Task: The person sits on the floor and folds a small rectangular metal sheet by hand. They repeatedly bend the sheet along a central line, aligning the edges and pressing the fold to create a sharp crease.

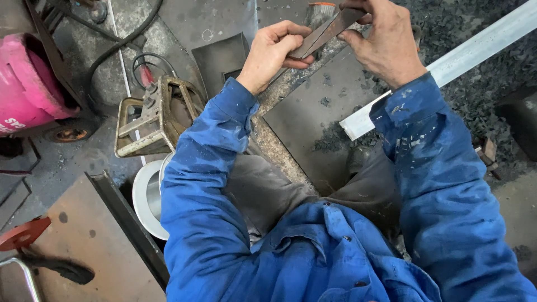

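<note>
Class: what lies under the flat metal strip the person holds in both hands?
Under the metal strip, held by the left hand and right hand, lie a dark steel plate and a brush's bristles. The hands cover the rest.

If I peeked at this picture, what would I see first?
First come the two hands at the top: the left hand and right hand together pinch a flat, rusty metal strip over a dark steel plate. Big blue sleeves fill the middle. A bright pink gas cylinder glows at the far left, and a long pale metal bar slants across the right.
</note>
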